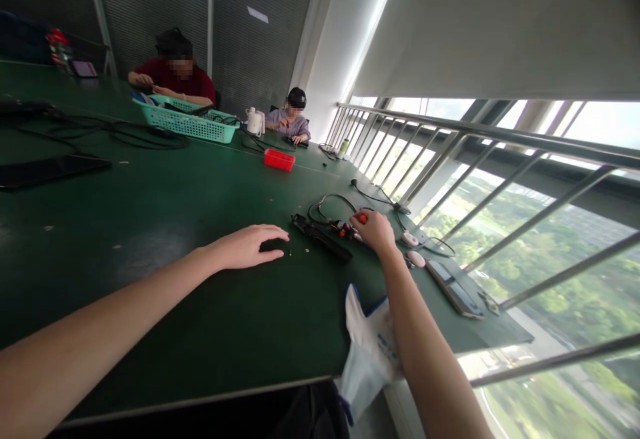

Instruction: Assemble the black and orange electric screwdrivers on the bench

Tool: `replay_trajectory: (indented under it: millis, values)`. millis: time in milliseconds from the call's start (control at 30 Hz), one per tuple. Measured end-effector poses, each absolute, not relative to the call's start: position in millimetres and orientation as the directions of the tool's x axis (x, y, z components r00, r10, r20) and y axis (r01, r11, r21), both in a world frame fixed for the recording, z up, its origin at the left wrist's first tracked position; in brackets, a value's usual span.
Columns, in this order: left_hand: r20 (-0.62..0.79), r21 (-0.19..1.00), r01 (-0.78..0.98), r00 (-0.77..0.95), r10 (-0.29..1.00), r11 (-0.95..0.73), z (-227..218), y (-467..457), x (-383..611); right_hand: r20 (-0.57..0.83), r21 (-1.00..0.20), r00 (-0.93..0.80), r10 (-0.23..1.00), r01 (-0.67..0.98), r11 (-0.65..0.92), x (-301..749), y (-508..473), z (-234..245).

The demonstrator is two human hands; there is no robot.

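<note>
My left hand (254, 245) rests low over the green table, its thumb and fingers apart with nothing between them. Just off its fingertips lies a tiny dark piece (289, 253), perhaps a screw. A long black casing (323, 237) lies slantwise between my hands. My right hand (374, 229) is closed beyond it, with a small orange thing (363, 218) showing at the fingers; its kind is mostly hidden. Close by the right fingertips are small red and black parts with wires (343, 229). A looped dark cable (320, 203) curls behind the casing.
A white glove-like cloth (370, 339) hangs at the front edge. To the right lie a phone (454, 289), a round pale object (416, 259) and cables. A red tray (279, 159) and a turquoise basket (190, 121) stand farther back, near two people. A metal railing (480, 135) borders the right.
</note>
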State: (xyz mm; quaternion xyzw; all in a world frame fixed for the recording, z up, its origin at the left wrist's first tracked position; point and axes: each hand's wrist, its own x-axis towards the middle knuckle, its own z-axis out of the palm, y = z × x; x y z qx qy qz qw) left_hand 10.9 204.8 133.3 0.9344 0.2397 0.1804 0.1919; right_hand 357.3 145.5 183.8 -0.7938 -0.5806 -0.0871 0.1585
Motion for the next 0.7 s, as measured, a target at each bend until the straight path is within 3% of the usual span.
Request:
replay_trajectory:
  millis: [233, 433, 700]
  values:
    - [0.212, 0.503, 0.258, 0.888, 0.407, -0.825, 139.1, 192.8, 22.2, 0.253, -0.119, 0.378, 0.891, 0.926, -0.359, 383.1, 150.1, 174.6]
    - [0.277, 0.548, 0.233, 0.855, 0.437, -0.803, 134.7, 200.4, 19.8, 0.243, -0.046, 0.36, 0.901, 0.932, -0.36, 370.6, 163.2, 164.2]
    - [0.193, 0.586, 0.346, 0.819, 0.54, -0.733, 147.0, 216.4, -10.8, 0.257, -0.027, 0.277, 0.926, 0.96, -0.279, 366.6, 156.2, 163.2]
